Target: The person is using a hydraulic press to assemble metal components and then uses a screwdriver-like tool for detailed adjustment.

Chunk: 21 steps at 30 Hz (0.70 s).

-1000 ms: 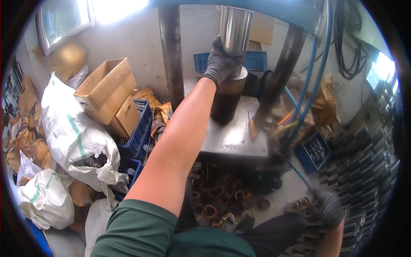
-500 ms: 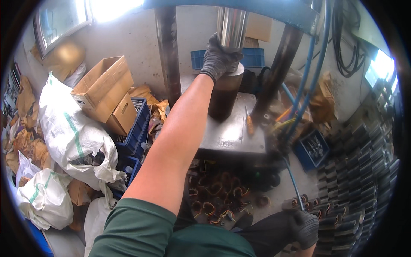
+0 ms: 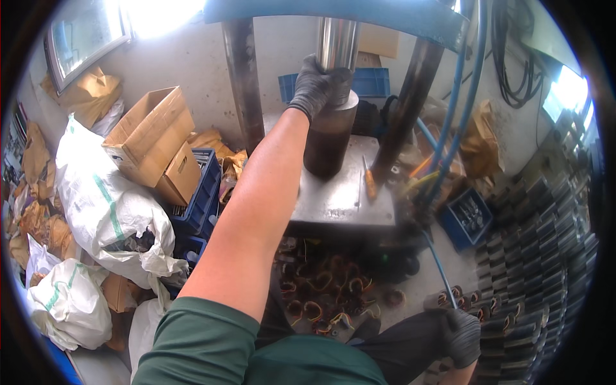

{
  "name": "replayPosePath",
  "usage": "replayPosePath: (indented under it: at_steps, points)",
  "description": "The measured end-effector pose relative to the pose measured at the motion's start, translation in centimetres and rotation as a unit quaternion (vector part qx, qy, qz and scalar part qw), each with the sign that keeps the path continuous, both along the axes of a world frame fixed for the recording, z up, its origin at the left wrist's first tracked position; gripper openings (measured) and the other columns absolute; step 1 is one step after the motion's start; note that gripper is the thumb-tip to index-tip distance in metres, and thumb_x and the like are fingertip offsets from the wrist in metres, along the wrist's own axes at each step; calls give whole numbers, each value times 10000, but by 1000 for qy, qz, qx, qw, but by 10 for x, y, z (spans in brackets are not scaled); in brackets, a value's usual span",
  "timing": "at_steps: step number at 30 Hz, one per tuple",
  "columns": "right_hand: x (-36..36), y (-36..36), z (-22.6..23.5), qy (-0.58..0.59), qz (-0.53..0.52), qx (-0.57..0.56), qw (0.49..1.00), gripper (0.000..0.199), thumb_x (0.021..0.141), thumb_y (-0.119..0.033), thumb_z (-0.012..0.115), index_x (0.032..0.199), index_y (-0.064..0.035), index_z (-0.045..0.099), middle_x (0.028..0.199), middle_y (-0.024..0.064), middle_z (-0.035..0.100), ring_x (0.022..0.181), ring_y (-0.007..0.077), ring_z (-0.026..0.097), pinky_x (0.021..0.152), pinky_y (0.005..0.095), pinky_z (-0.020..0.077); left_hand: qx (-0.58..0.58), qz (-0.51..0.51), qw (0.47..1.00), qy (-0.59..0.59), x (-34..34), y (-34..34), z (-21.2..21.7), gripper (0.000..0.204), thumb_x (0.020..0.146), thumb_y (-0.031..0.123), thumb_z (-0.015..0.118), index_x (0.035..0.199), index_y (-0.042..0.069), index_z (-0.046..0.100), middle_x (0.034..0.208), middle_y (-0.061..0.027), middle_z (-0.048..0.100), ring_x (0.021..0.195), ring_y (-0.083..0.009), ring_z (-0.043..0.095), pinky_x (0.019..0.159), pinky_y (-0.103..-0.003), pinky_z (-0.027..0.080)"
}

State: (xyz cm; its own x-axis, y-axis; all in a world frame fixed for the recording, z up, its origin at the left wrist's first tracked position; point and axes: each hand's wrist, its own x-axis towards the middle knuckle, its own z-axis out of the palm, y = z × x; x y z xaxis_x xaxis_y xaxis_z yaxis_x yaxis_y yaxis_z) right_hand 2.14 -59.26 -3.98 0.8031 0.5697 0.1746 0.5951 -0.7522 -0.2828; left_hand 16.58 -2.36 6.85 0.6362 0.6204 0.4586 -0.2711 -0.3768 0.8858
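My left hand [image 3: 313, 88], in a dark grey glove, reaches forward to the press. Its fingers close round the spot between the shiny steel ram [image 3: 338, 45] and a dark upright cylinder [image 3: 329, 142] with a pale top. What lies inside those fingers is hidden. The cylinder stands on the metal press table [image 3: 330, 204]. At the lower right, beside my dark-trousered leg, my right hand [image 3: 462, 338], gloved too, is closed round the lower end of a thin blue lever [image 3: 439, 263]. An orange-handled screwdriver [image 3: 370, 184] lies on the table, right of the cylinder.
Dark posts [image 3: 242, 83] and a blue crossbeam [image 3: 346, 11] frame the press. Blue hoses [image 3: 457, 109] hang at right. Wired copper coils [image 3: 327, 282] lie underneath. Stacked metal parts [image 3: 539, 256] fill the right; white sacks [image 3: 106, 192] and cardboard boxes [image 3: 154, 135] crowd the left.
The whole view has shifted slightly, so the press appears a little farther left and higher. Both hands keep their places, the left at the ram and the right on the lever.
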Motion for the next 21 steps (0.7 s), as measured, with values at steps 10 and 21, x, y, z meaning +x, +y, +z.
replayPosePath:
  at_steps: [10,21]
  points:
    - [-1,7,8,9,-14,-14,1000,128,840,-121,700,789,-7,672,751,254,627,748,457,639,679,509,500,8,3,1000,-20,1,0,-2,788,727,234,942,1332,42,475,1202,-151,657,1132,-258,644,1013,-379,505]
    - [3,0,5,21,5,-3,1000,131,847,-119,688,789,-5,662,747,255,617,744,471,624,667,517,487,-15,-16,1000,7,-8,-6,6,847,666,351,968,1294,40,494,1154,-146,666,1063,-255,668,981,-392,535]
